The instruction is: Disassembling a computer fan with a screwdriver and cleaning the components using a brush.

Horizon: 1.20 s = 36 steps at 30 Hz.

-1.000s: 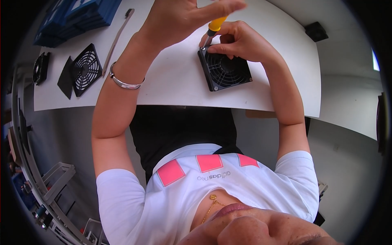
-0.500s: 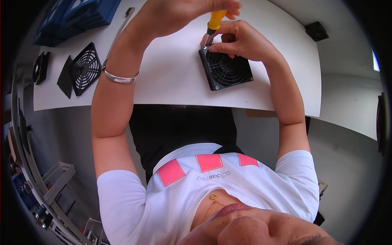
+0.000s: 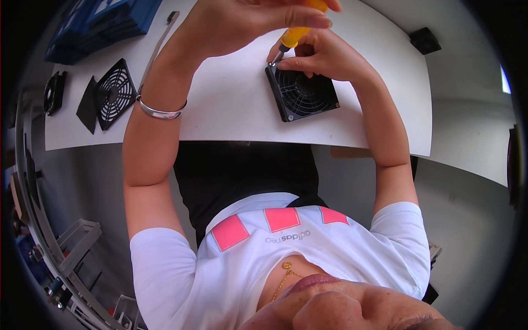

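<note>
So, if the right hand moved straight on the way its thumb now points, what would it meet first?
The right hand would probably meet the yellow-handled screwdriver first, at its metal shaft, just left of the thumb tip. Depth is hard to judge here.

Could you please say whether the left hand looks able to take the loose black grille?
Probably not while the left hand holds the yellow screwdriver, though the loose black grille lies uncovered to its left.

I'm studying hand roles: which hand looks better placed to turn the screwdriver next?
Probably the left hand: it holds the yellow screwdriver by its handle, while the right hand is occupied at a corner of the black fan.
</note>
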Motion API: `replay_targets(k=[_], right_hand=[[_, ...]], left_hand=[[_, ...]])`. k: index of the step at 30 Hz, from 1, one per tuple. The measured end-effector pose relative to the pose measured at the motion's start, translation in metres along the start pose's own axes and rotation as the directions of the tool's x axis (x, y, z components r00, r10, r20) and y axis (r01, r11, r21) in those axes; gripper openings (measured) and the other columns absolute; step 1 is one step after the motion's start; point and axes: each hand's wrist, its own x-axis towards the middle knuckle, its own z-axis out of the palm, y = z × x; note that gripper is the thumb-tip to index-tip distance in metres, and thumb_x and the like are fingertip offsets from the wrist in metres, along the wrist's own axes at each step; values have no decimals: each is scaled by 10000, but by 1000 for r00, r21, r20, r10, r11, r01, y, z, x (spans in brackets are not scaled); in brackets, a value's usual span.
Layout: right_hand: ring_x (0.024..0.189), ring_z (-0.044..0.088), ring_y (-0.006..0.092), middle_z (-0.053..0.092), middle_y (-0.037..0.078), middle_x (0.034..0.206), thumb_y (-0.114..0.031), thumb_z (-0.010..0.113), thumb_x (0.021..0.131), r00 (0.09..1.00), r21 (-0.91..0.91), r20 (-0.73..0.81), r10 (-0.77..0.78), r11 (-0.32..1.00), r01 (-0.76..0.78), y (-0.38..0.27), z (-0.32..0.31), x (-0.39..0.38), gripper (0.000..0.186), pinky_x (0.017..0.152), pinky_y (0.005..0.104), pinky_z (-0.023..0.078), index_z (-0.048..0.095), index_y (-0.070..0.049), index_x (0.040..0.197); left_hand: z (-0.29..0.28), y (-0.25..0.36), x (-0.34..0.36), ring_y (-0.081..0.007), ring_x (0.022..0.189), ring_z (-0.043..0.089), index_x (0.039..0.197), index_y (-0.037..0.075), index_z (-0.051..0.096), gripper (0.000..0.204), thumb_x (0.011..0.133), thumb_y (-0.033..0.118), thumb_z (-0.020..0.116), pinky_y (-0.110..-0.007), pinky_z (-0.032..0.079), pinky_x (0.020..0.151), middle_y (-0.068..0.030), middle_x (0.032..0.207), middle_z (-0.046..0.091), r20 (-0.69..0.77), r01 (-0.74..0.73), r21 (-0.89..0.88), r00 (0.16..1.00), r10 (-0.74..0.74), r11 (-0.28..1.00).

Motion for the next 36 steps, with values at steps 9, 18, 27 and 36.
replay_targets(k=[9,18,27,36], right_hand=[[548,564,84,690,8,790,-264,808,868,990,139,-35,-134,981,138,2,0,-3,227,525,234,435,747,-105,1018],[525,548,62,598,-12,587,-245,752,911,999,66,-35,-23,997,25,3,2,-3,199,531,238,395,758,-121,1067],[525,552,70,661,18,676,-174,659,966,998,110,10,-55,993,53,2,-1,2,158,546,233,433,749,-75,1049],[734,664,201,741,82,1009,-123,612,944,871,86,-427,-244,948,307,28,10,14,180,716,335,554,727,-72,1073]], left_hand=[[24,3,-1,-152,846,682,1144,-3,725,259,969,183,681,-247,556,740,-115,971,729,-54,114,-53,992,-117,992],[11,-3,-2,-137,773,649,994,33,765,238,925,260,748,-213,519,651,-73,912,706,-50,56,283,998,-44,958],[4,6,0,-112,766,678,1062,18,719,209,951,196,721,-233,554,683,-65,917,718,-125,-17,390,990,72,921],[18,72,37,-283,694,705,913,4,706,147,905,146,665,-358,559,627,-165,787,689,7,55,948,980,-196,312]])
